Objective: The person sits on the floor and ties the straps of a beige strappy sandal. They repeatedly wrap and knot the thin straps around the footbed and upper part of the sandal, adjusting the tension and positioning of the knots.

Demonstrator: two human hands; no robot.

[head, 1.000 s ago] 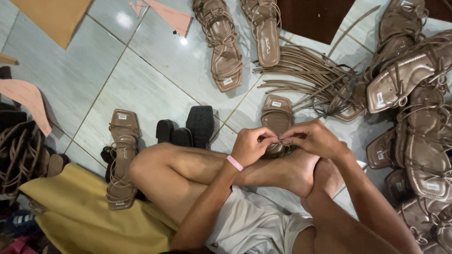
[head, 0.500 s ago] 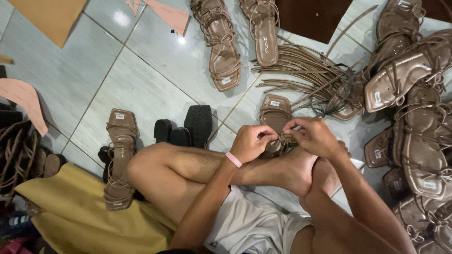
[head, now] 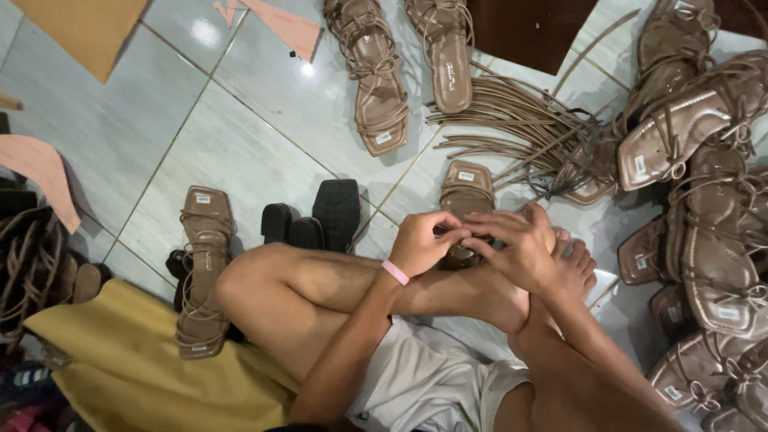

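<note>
left hand (head: pixel 424 244): fingers pinched, seemingly on a strap of the sandal (head: pixel 467 192); right hand (head: pixel 518 248): fingers curled onto the same sandal | strap bundle (head: pixel 520 128) just beyond

Warm indoor light falls from overhead, moderately bright and a little yellowish. It leaves small white glare spots on the glossy tiled floor (head: pixel 160 136), one near the top left and one beside the pink paper scrap (head: pixel 292 28). Shadows are soft and short, pooling under the bent leg (head: pixel 320 288) and the black soles (head: pixel 320 216). Focus is fairly sharp across the centre. The wide lens bends tile lines outward, and the lower left corner darkens.
</note>
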